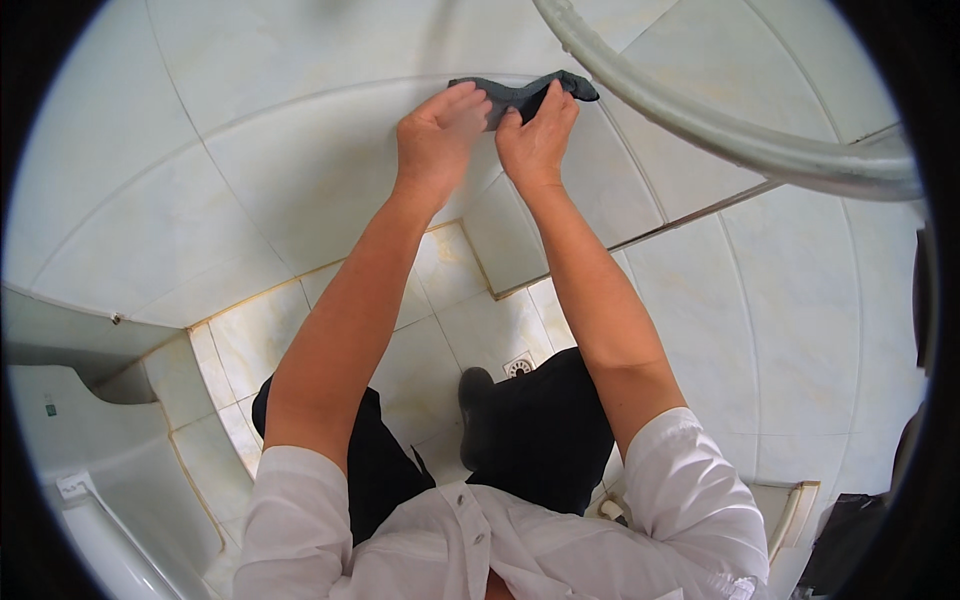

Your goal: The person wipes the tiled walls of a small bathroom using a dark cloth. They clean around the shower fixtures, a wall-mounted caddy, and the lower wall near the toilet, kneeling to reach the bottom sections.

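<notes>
A dark grey cloth (517,94) is stretched between my two hands in front of a tiled wall (315,165). My left hand (444,142) grips its left end; the fingers there are slightly blurred. Thumb and fingers of my right hand (536,142) pinch the cloth further right, and its free end sticks out past them. Both arms reach forward, and the cloth is close to or against the wall tiles; actual contact cannot be made out.
A thick pale grey curved pipe or hose (675,124) crosses the upper right, near the cloth. A boxed-in tiled corner (506,240) juts onto the floor. A floor drain (519,366) lies by my dark shoe (474,412). At lower left stands a white fixture (112,465).
</notes>
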The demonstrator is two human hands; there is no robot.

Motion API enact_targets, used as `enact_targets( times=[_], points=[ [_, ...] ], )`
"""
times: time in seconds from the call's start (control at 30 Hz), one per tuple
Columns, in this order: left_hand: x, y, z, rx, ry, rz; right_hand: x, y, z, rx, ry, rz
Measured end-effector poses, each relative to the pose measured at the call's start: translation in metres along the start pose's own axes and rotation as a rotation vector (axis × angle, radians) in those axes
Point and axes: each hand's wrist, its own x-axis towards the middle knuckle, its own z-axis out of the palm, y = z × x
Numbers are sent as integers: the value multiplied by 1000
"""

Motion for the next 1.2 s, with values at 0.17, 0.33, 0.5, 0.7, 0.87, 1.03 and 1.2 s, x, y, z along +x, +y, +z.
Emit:
enact_targets(
  times=[0.17, 0.33, 0.5, 0.7, 0.87, 1.03, 1.2],
  points=[
    [-3, -9, 4, -40, 113, -74, -2, 3, 2, 60, 64, 53],
    [-1, -35, -7, 17, 266, -226, -18, 6, 16, 23, -36, 391],
    [1, -65, -23, -8, 370, -413, -35, 15, 29, -40, -163, 487],
    [-2, -104, -38, 80, 366, -482, -47, 30, 51, 1, -211, 700],
    [-5, -137, -57, 107, 353, -520, -69, 47, 74, -10, -236, 699],
    [-9, -151, -66, -63, 402, -638, -87, 71, 97, 11, -343, 806],
    [-18, -141, -70, -257, 403, -651, -99, 91, 123, 358, -464, 1059]
  ],
)
